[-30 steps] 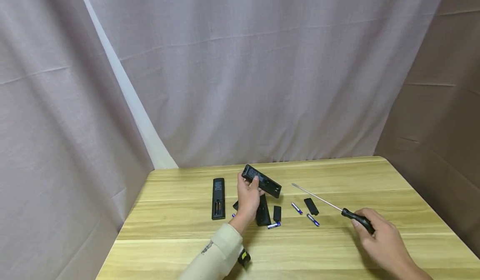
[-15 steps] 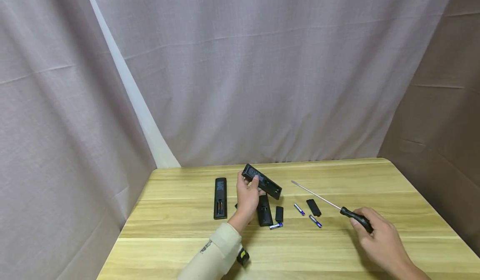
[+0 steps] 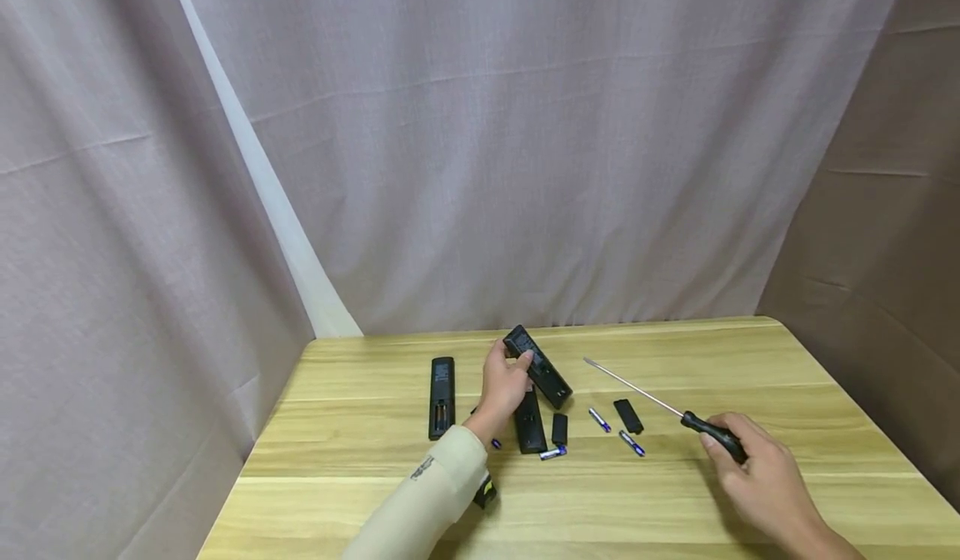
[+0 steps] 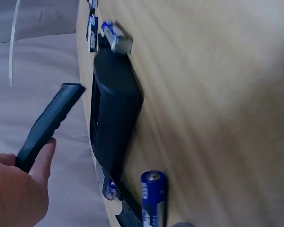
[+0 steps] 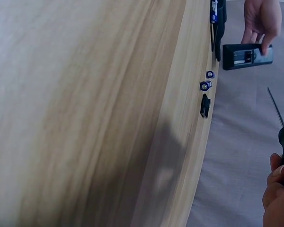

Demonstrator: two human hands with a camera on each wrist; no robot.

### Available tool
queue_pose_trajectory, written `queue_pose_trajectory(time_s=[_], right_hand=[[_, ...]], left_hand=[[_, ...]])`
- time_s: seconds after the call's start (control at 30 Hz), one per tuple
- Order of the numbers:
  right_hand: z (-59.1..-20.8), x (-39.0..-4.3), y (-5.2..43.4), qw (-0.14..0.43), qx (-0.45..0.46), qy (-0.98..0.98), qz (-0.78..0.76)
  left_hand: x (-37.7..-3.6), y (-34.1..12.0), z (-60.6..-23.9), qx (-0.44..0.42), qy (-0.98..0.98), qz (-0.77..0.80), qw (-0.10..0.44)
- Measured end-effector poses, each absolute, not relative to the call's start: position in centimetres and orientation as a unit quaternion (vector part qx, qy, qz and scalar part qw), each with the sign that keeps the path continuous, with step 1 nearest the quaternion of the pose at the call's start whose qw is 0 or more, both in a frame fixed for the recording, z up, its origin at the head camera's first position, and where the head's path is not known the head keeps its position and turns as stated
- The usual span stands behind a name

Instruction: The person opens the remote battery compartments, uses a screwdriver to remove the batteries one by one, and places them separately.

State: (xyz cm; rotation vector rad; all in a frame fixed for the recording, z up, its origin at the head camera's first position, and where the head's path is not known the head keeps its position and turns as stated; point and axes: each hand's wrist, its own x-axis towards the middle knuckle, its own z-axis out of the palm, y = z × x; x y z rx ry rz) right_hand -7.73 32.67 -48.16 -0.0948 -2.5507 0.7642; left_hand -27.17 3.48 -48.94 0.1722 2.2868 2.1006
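My left hand [image 3: 504, 383] grips a black remote control [image 3: 551, 380] above the table, thumb on its back. In the right wrist view this remote [image 5: 230, 57] shows an uncovered battery compartment. My right hand [image 3: 765, 478] holds a screwdriver [image 3: 708, 431] by its black handle, the long metal shaft pointing left toward the remote without touching it. Below the left hand lies a second black remote [image 3: 530, 428], partly hidden. Beside it are a small black battery cover [image 3: 559, 429] and a blue-and-silver battery [image 3: 552, 453].
Another remote [image 3: 442, 397] lies at the left with its battery compartment uncovered. Two batteries, one upper [image 3: 599, 419] and one lower [image 3: 632, 443], lie right of centre near a second battery cover [image 3: 628, 416]. Curtains [image 3: 525, 168] stand behind the wooden table [image 3: 315, 460].
My left hand has shifted a little to the right with the remote, which now tilts more steeply. The right hand and screwdriver stay almost still.
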Motion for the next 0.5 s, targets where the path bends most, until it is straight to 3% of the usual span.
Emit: queue_pose_trajectory(time_s=[0.5], right_hand=[[-48.4,-8.1,32.9,0.254,-0.027,-0.927,0.274]], left_hand=[[-30.9,7.1,-48.7,0.111,0.834,0.539,0.046]])
